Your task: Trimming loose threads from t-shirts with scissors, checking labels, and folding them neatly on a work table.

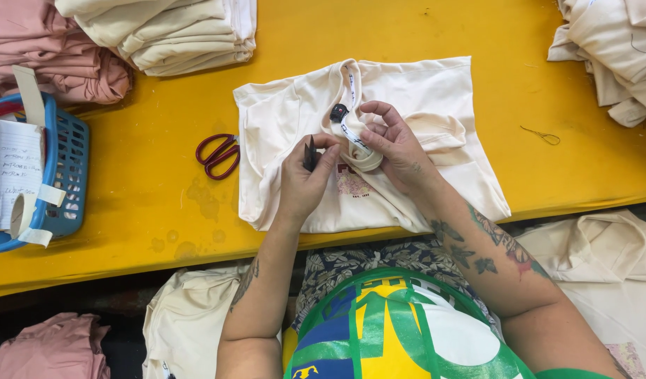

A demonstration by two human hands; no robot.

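Forearms are entering from the bottom of the frame and meeting at its centre over a cream T-shirt (407, 105), which is lying flat on the yellow surface (147, 203) with its neckline turned toward the upper edge. Left hand (305, 179) is pinching a small dark tool (311, 156), seemingly a thread snip, its grip narrow and closed around the handle with the tip pointing up toward the collar. Right hand (396, 147) is bunching the collar band (356, 144) into a roll, its grip closed on the fabric so that the printed neck tape and a small dark tag (338, 112) are facing the camera. Judged from this pose, the collar is being inspected or trimmed, and the next move is calling for the tool tip to be brought against a loose thread while the fabric is being kept taut. Red-handled scissors (218, 155) are lying just left of the shirt. Blue basket (67, 175) with paper is sitting at the left edge; pink garments (52, 52) and cream stacks (182, 31) are occupying the upper left.
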